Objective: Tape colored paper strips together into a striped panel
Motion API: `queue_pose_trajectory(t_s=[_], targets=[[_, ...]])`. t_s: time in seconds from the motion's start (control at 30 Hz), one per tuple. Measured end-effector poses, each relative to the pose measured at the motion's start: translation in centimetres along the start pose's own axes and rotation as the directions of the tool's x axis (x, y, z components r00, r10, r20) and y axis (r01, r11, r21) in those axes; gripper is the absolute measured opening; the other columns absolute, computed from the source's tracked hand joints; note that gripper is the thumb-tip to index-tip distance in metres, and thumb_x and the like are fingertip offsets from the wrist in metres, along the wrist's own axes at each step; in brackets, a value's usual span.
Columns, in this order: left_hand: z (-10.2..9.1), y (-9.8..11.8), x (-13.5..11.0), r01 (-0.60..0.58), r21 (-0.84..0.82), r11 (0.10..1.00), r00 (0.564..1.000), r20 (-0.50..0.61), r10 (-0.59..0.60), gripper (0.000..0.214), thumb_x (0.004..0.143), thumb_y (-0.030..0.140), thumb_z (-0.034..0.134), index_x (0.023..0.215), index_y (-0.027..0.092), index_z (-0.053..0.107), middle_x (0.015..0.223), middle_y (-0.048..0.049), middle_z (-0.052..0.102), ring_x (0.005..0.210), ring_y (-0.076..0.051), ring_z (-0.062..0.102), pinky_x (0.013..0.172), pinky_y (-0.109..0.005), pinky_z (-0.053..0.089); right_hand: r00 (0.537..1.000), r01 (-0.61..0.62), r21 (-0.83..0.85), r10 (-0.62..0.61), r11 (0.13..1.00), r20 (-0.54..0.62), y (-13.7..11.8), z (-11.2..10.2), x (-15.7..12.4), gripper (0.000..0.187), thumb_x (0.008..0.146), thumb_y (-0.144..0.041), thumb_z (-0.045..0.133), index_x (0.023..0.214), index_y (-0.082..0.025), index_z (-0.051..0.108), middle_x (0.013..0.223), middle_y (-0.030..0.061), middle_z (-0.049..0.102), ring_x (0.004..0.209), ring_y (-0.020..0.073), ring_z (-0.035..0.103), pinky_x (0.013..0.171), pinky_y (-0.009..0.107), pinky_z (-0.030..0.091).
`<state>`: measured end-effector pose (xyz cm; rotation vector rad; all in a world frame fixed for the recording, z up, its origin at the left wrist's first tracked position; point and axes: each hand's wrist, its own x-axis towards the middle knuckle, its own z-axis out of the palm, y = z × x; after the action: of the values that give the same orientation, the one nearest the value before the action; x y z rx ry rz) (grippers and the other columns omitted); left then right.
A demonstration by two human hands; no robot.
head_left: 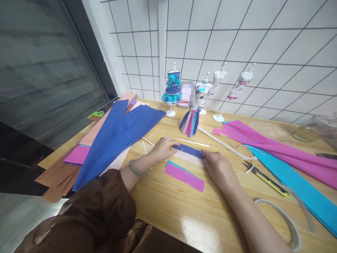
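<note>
My left hand (167, 144) pinches the left end of a dark blue crepe paper strip (190, 150), its thumb and fingers closed at the edge. At the other end my right hand (217, 165) grips the same strip, fingers bent against the table. A pale pink strip (191, 159) lies along the near side of the blue one, partly covered by it. Closer to me, a magenta strip (185, 178) rests on a teal strip (172, 163), of which only an edge shows. Just beyond the blue strip is a thin white strip (193, 142).
Blue sheets (113, 140) cover other coloured paper at left. Several small dress forms (202, 91) stand near the tiled wall. Magenta (263, 144) and bright blue lengths (295, 182) stretch across the right. Nearby lie scissors (254, 168), a yellow cutter (273, 184) and a tape roll (286, 218).
</note>
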<state>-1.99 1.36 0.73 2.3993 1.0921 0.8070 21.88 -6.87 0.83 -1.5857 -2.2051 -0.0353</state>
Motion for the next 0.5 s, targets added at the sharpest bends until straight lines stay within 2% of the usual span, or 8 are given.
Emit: queue_pose_trajectory(t_s=[0.23,0.5], targets=[[0.16,-0.11,0.07,0.034,-0.047,0.998,0.999,0.008,-0.033,0.024,0.07,0.019,0.065,0.093,0.022,0.067,0.094,-0.0015,0.067,0.093,-0.017,0.057,0.087,-0.03,0.041,1.0,-0.006,-0.038,0.006,0.999,-0.012,0.3,0.26,0.02,0.037,0.086,-0.019,0.036,0.117,-0.014,0.055,0.089,0.0104,0.067,0.086,0.0241,0.058,0.076,0.037,0.046],[0.15,0.03,0.12,0.04,-0.061,0.997,0.999,0.005,-0.04,0.022,0.071,0.017,0.063,0.091,0.021,0.068,0.09,-0.0007,0.068,0.089,-0.016,0.057,0.084,-0.028,0.042,1.0,0.006,-0.071,-0.006,0.997,0.004,0.03,-0.09,-0.05,0.038,0.085,-0.021,0.039,0.12,-0.012,0.053,0.094,0.0119,0.067,0.088,0.0251,0.058,0.076,0.037,0.046]])
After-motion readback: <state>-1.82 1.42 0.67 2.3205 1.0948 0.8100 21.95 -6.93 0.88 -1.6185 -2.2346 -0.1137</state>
